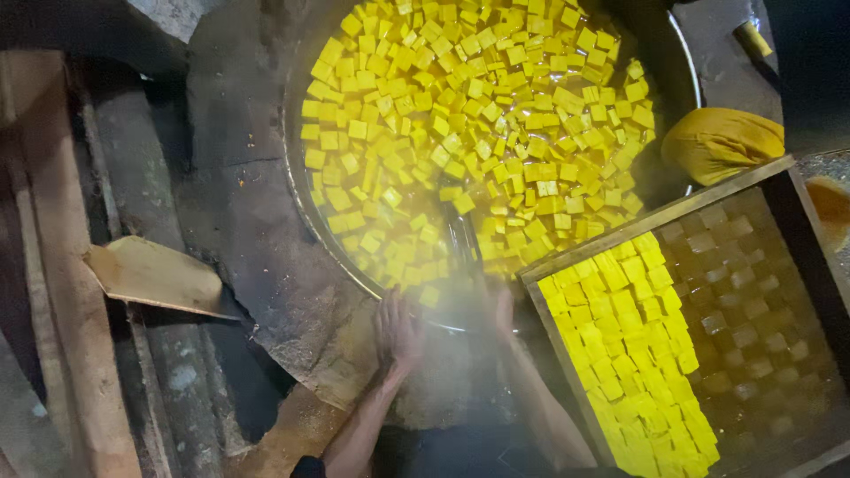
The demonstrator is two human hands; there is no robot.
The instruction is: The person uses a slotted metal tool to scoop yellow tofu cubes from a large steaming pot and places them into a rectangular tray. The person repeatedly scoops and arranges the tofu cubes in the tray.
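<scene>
A big round metal pan [299, 190] holds yellow liquid with several yellow cubes [460, 97] floating in it. Steam blurs its near edge. My left hand [396, 329] rests at the pan's near rim with fingers spread, holding nothing. My right hand [501, 310] is at the rim a little to the right, blurred by steam; its grip is unclear. A wooden tray [651, 217] at the right carries rows of yellow cubes [633, 354] on its left part and darker brownish cubes [753, 310] on the rest.
A flat yellow-stained scoop [155, 276] lies on the dark stone surround at the left. A yellow cloth bundle [722, 142] sits beyond the tray. Wooden planks [62, 292] run along the left side.
</scene>
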